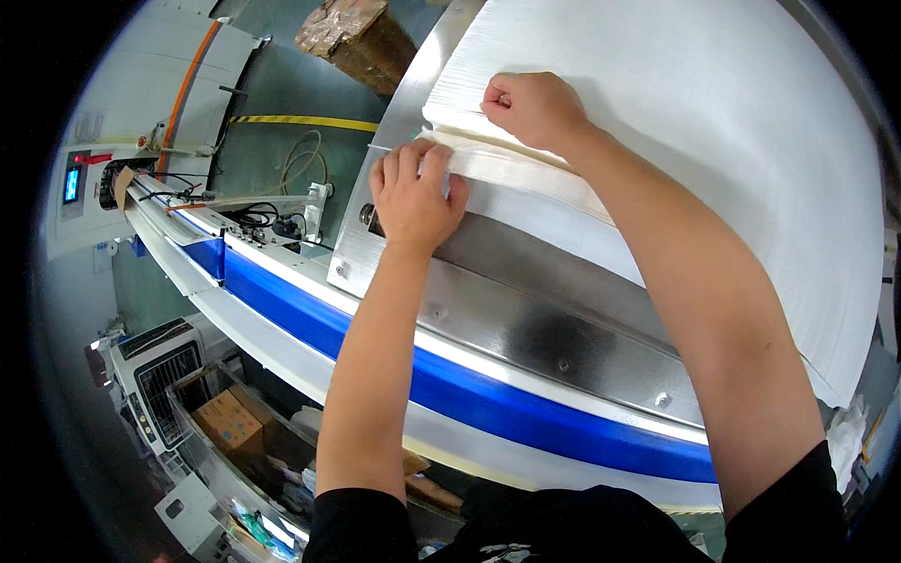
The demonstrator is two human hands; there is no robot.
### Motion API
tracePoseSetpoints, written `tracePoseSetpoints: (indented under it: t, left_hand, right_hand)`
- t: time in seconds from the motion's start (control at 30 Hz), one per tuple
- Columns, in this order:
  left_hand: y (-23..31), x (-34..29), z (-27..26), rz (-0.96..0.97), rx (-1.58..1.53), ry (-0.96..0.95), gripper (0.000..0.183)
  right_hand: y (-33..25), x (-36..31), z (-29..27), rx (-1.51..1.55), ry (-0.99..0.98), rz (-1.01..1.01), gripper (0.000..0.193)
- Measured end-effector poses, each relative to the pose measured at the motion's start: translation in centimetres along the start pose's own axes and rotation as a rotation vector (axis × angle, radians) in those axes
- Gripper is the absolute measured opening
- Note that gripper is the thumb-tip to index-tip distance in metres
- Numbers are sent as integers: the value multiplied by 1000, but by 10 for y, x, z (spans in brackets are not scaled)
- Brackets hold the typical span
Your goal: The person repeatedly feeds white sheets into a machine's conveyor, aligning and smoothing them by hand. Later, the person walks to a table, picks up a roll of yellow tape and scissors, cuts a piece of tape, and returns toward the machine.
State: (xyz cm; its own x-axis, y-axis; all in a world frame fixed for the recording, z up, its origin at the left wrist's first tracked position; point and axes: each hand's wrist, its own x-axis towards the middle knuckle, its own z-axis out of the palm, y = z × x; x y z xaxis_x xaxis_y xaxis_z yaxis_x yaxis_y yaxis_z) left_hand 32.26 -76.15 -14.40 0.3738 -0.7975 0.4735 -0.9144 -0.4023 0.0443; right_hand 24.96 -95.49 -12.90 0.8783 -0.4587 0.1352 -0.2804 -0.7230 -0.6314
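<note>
A large stack of thin white sheets (694, 122), paper or cloth, lies on a metal table. Its many layers show along the left edge. At the near left corner, several layers form a folded, cream-white band (507, 167). My left hand (413, 192) is closed over the left end of this band, fingers curled over it and thumb on the near side. Just beyond the band, my right hand (540, 111) rests on the stack in a fist-like pinch. What its fingertips hold, if anything, is hidden. My right forearm crosses over the band and the stack.
A steel plate with screws (563, 338) runs along the table's near side, beside a blue strip (469, 389). At the far left stand a machine with a small screen (71, 185) and a wrapped brown box (357, 42). Lower left is a bin holding cartons (230, 422).
</note>
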Motion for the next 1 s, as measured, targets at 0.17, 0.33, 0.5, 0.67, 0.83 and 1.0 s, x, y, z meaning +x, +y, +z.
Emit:
tracePoseSetpoints:
  t: [0.17, 0.33, 0.5, 0.67, 0.83, 1.0]
  left_hand:
    - [-23, -1, -24, 266, -5, -134, 31]
    - [-33, 19, -45, 250, 134, -659, 40]
    - [-4, 44, -51, 325, 312, -782, 58]
    - [7, 57, -22, 330, 599, -1000, 53]
    - [-36, 57, 15, 390, 601, -875, 31]
    - [-105, 48, 35, 261, 662, -831, 28]
  right_hand:
    - [-19, -71, -17, 254, 3, -67, 25]
    - [22, -221, -81, -278, 65, 293, 29]
    - [116, -391, -180, -601, 143, 545, 31]
    - [202, -530, -280, -706, 148, 782, 50]
    - [282, -651, -361, -774, 132, 978, 63]
    - [339, -722, -426, -797, -111, 1126, 53]
